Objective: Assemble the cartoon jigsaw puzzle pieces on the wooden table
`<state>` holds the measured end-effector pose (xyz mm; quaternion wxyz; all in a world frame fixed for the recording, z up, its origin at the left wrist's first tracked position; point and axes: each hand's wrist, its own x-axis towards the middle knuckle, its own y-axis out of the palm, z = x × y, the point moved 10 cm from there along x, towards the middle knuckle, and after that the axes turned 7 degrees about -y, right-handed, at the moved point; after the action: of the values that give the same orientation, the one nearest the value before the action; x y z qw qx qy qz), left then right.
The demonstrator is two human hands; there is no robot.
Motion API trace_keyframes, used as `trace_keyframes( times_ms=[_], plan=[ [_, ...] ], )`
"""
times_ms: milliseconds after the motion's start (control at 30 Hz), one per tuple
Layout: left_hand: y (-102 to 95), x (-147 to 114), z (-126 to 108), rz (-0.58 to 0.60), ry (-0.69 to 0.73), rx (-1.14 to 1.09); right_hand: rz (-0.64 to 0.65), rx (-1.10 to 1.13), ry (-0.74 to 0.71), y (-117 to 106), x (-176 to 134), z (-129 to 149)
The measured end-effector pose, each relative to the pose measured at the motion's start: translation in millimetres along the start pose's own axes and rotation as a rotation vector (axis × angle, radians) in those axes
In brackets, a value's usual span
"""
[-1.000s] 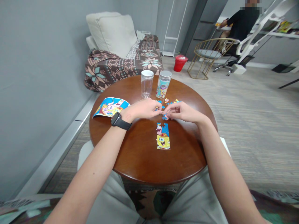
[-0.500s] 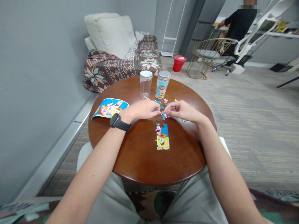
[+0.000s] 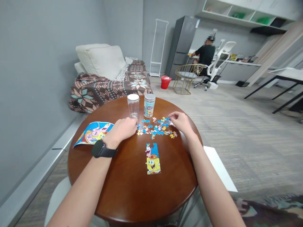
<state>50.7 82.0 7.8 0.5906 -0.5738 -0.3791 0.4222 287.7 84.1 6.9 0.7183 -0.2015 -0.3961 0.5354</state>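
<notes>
Bearings are taken from the joined puzzle block (image 3: 153,160) on the worktop (image 3: 127,189), with 6 o'clock towards the person. The loose pieces (image 3: 161,132) spread at 12 o'clock, well short of the jars. The left hand (image 3: 124,130), at 10 to 11 o'clock, is half-curled at the near-left edge of the pieces; whether it grips one cannot be told. The right hand (image 3: 181,122), at 1 o'clock, has bent fingers at the right edge of the spread; a pale piece shows beneath them, but a grip cannot be confirmed.

Risks: the left hand sits close to the base of the clear jar (image 3: 133,108), at 11 o'clock, and a careless outward sweep could topple it against the printed jar (image 3: 149,108) beside it. A wide sweep by the right hand could push pieces towards the worktop edge. A dragging wrist could nudge the block out of line or part its joints.

Obscured: the left fingertips are turned from view, and that hand overlaps the clear jar's foot, so contact cannot be judged. The left wrist and watch (image 3: 103,148) cover part of the curled picture sheet (image 3: 93,134) at 10 o'clock. Individual piece outlines are too small to read.
</notes>
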Motion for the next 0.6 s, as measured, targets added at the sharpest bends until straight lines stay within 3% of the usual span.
trace_keyframes(
  times_ms=[300, 600],
  plan=[
    [4.2, 1, 3, 0.026, -0.025, 0.015, 0.013, -0.079, 0.137, 0, -1, -37],
    [8.8, 2, 3, 0.07, -0.033, -0.016, -0.022, -0.127, 0.156, -4, -2, -49]
  ],
)
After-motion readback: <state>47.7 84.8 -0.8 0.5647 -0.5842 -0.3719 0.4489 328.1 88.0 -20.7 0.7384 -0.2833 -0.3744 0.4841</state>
